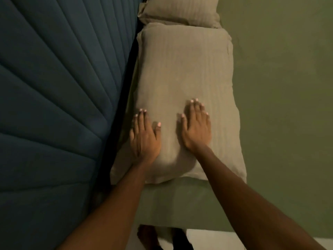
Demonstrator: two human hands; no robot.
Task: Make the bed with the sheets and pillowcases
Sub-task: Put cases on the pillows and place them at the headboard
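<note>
Fingers (pixel 141 120) on the L hand (pixel 145 136) lie straight and close together, thumb splayed out to the right. The palm is pressed flat on the left edge of the near pillow (pixel 185 69), just beside the dark gap at the headboard (pixel 54 87). R hand (pixel 197 130) sits a bit further up, nearer the pillow's middle. It's also flat, its fingers (pixel 195 109) straight and almost touching each other, thumb out to the left. Neither hand grips anything; both just press down, and the fabric dents slightly btw them.

Count: 2 hands, 2 pillows, 1 headboard, 1 sheet. The pillows lie end to end along the headboard, w/ the far pillow (pixel 180 11) touching the near one's top end.

Headboard is padded, dark teal, w/ stitched channels that fan out like a shell. Both pillowcases are tan w/ faint woven stripes running lengthwise. They're soft, puffy, rectangular, w/ a flat flap round the edge. To the right, the sheet (pixel 279 87) is olive green, smooth and flat over the mattress, both pillows resting on it. At the bottom, below the bed edge, a bare foot (pixel 147 237) stands by a pale strip of floor (pixel 207 239).
</note>
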